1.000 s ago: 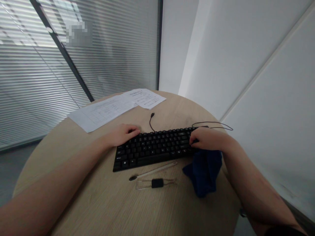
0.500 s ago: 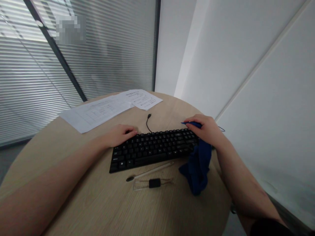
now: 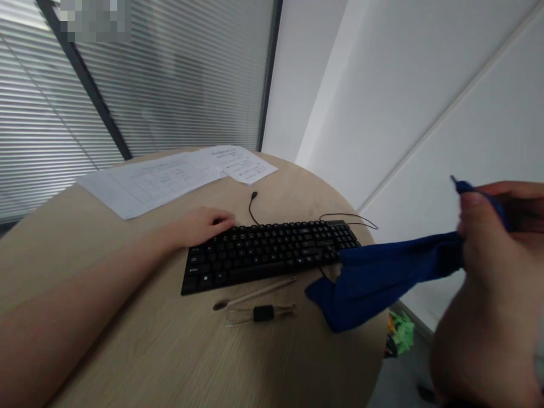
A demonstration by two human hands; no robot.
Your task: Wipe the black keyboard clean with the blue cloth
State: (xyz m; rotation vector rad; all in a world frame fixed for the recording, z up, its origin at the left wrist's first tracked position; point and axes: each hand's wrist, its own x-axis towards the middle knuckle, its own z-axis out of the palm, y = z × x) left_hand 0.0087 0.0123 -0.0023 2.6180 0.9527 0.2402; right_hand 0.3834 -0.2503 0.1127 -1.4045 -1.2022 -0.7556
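A black keyboard (image 3: 267,252) lies across the middle of a round wooden table (image 3: 170,351). My left hand (image 3: 199,225) rests on the keyboard's far left corner, fingers curled over its edge. My right hand (image 3: 493,238) is raised close to the camera at the right, fingers pinched shut on one end of a dark blue cloth (image 3: 374,277). The cloth stretches from that hand down to the table's right edge, where its lower end still touches the wood beside the keyboard.
A thin brush (image 3: 255,294) and a wire keycap puller (image 3: 261,314) lie in front of the keyboard. The keyboard's cable (image 3: 253,207) runs over the table behind it. Printed sheets (image 3: 161,178) sit at the far side. Blinds and white walls surround the table; something green (image 3: 399,331) lies on the floor.
My right hand has lifted off the keyboard's right end and swung up toward the camera, pulling the blue cloth out long. The left hand has stayed on the keyboard.
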